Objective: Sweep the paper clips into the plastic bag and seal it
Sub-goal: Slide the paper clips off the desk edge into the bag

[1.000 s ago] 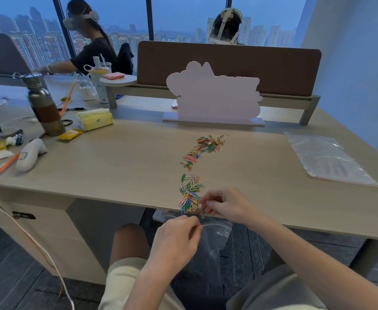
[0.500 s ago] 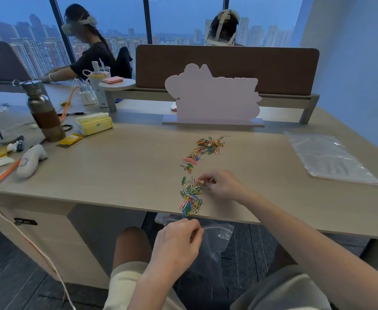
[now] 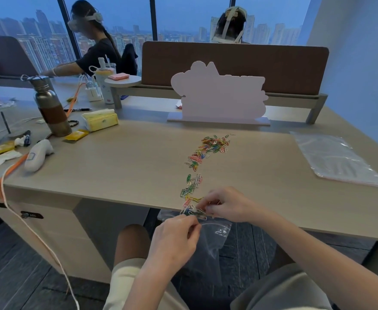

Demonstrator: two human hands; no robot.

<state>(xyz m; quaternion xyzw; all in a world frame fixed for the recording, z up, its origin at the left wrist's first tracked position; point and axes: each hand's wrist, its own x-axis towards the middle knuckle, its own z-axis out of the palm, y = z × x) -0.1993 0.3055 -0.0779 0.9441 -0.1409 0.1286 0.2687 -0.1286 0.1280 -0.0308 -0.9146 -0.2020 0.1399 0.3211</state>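
Coloured paper clips (image 3: pixel 208 151) lie in a long trail on the wooden desk (image 3: pixel 121 166), running from its middle to its front edge. A clear plastic bag (image 3: pixel 215 240) hangs below that edge, its mouth held up to the desk. My left hand (image 3: pixel 174 240) pinches the bag's near rim. My right hand (image 3: pixel 226 203) rests at the desk edge with its fingers curled over a small bunch of clips (image 3: pixel 193 211) that sits right at the bag's mouth. A few clips show inside the bag.
A second clear bag (image 3: pixel 338 159) lies flat at the right of the desk. A white cut-out sign (image 3: pixel 219 95) stands behind the clips. A metal bottle (image 3: pixel 49 106), tissue pack (image 3: pixel 100 119) and white device (image 3: pixel 38 154) sit left. Two people sit beyond.
My right hand reached up the trail to the middle clips, then dragged a bunch back down to the desk edge over the bag. The left hand kept holding the bag.
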